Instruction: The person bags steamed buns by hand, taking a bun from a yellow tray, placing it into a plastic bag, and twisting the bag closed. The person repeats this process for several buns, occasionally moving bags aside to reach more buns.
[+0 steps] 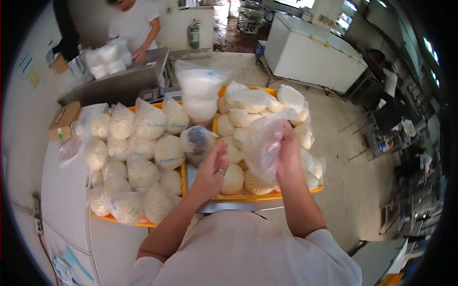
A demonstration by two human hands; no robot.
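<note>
My right hand [289, 145] grips a translucent plastic bag [265, 143] above the right-hand tray; whether anything is inside cannot be made out. To its left, my left hand [212, 169], with a ring on one finger, is raised with its fingers apart and holds nothing. Large pleated steamed buns [233, 180] fill the yellow-orange tray [267, 196] beneath my hands, several of them under plastic. Between the two trays, near my left fingers, lies a small clear bag with blue print [196, 138] over something grey. A tall stack of bagged white packs [198, 93] stands behind it.
On the left, another orange tray [112, 218] carries several bagged buns [143, 174]. A cardboard box [65, 120] sits on the white counter [62, 190]. Across the room, a co-worker [136, 24] stands at a metal table [114, 86]. A white chest freezer [310, 52] is at the back.
</note>
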